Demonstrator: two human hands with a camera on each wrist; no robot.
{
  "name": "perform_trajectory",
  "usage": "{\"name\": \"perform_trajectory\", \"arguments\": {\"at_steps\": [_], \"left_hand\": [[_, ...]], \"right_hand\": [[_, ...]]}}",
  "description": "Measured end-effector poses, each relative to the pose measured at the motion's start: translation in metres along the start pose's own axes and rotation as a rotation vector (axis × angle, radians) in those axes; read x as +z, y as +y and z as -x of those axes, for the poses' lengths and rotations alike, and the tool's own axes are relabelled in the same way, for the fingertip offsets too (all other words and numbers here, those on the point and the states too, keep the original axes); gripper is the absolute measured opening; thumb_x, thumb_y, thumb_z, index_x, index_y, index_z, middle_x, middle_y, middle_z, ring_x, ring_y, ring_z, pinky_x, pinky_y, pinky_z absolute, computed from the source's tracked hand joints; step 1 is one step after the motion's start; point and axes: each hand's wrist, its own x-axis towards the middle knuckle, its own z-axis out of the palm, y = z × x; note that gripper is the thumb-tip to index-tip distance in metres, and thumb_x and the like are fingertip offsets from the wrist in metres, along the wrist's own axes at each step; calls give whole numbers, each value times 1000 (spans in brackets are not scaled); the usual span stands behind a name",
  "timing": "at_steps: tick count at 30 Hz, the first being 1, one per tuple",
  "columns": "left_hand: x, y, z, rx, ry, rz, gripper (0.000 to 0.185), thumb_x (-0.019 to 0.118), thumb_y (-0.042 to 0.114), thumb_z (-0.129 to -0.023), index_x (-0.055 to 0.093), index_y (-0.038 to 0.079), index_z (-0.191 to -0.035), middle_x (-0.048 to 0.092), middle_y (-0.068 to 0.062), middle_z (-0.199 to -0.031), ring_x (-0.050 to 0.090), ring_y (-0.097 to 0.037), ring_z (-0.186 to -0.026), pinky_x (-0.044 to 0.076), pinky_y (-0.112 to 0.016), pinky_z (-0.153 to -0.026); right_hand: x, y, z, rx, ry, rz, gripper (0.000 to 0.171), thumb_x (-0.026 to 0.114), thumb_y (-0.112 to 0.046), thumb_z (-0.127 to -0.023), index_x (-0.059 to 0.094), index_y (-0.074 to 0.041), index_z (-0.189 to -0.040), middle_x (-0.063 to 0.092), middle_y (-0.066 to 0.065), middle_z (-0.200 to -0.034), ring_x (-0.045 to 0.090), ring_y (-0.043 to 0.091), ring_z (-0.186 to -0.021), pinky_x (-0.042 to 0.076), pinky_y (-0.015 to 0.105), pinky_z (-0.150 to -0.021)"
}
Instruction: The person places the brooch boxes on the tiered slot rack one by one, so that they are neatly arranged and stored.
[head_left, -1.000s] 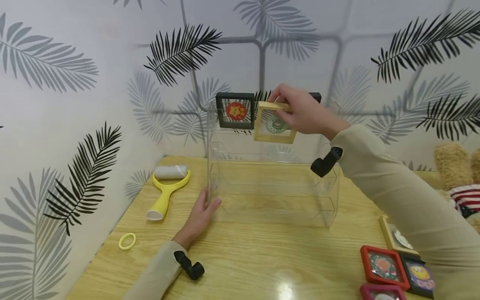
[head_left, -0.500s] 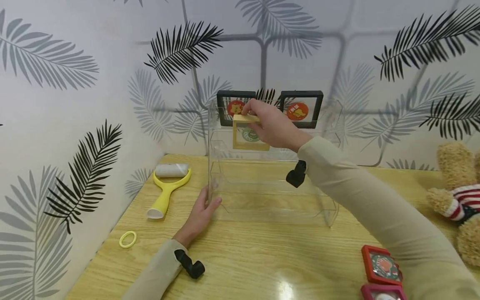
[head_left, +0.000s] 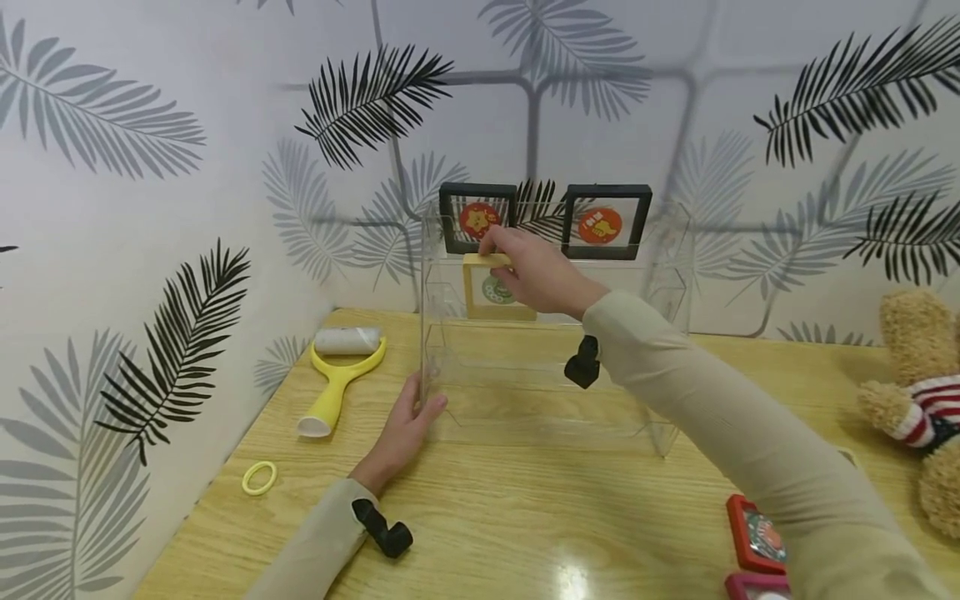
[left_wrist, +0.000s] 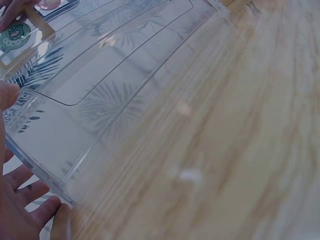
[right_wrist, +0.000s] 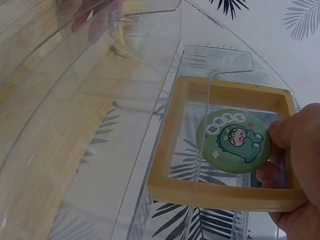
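A clear acrylic display rack (head_left: 555,379) with stepped tiers stands on the wooden table. My right hand (head_left: 536,267) pinches a light-wood-coloured display frame (right_wrist: 225,197) by its right end. Inside that frame sits a round green cartoon badge (right_wrist: 235,142). The frame is at an upper tier, its left part behind a clear lip in the right wrist view. Above it, on the top tier, stand a black frame (head_left: 478,188) with a red star badge and another black frame (head_left: 607,192) with a red badge. My left hand (head_left: 397,437) grips the rack's left side, thumb in front, fingers behind.
Left of the rack lie a yellow-handled lint roller (head_left: 330,396) and a yellow ring (head_left: 259,477). At the front right lie a red frame (head_left: 757,533) and a pink frame (head_left: 753,583), partly behind my right sleeve. A teddy bear (head_left: 911,333) sits at the right; a leaf-patterned wall stands behind.
My right hand has carried the light-wood frame left and down, from in front of the top tier to the tier below. The right black frame is uncovered. My left hand stays in place.
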Motion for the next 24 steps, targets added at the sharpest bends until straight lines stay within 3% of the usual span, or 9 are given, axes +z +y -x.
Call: {"name": "perform_trajectory", "arguments": {"at_steps": [5, 13, 19, 24], "left_hand": [[0, 0, 1, 3, 11, 7, 55, 46, 17, -97, 21, 8, -145, 24, -16, -150, 21, -34, -139, 22, -55, -109], [2, -1, 1, 11, 21, 4, 54, 48, 18, -96, 25, 7, -143, 26, -17, -149, 23, -33, -138, 23, -54, -109], [2, -2, -1, 27, 24, 2, 53, 48, 18, -96, 25, 7, -143, 27, -16, -149, 23, -33, -138, 24, -55, -108], [1, -4, -1, 36, 21, -6, 55, 49, 19, -96, 25, 6, -143, 27, -17, -149, 23, -34, -138, 24, -55, -108]], "right_hand": [[1, 1, 1, -27, 30, 12, 24, 60, -13, -89, 50, -13, -110, 57, 6, -110, 56, 21, -93, 47, 37, -80], [-3, -1, 9, -109, 188, 134, 25, 63, -13, -84, 53, -9, -107, 55, 8, -100, 50, 22, -86, 38, 39, -72], [-14, 1, 16, -82, 193, 131, 29, 62, -13, -85, 50, -5, -111, 55, 11, -103, 54, 23, -86, 41, 40, -77], [-27, 1, 32, -66, 200, 160, 31, 62, -14, -85, 51, -4, -112, 55, 11, -108, 54, 26, -97, 43, 43, -83]]}}
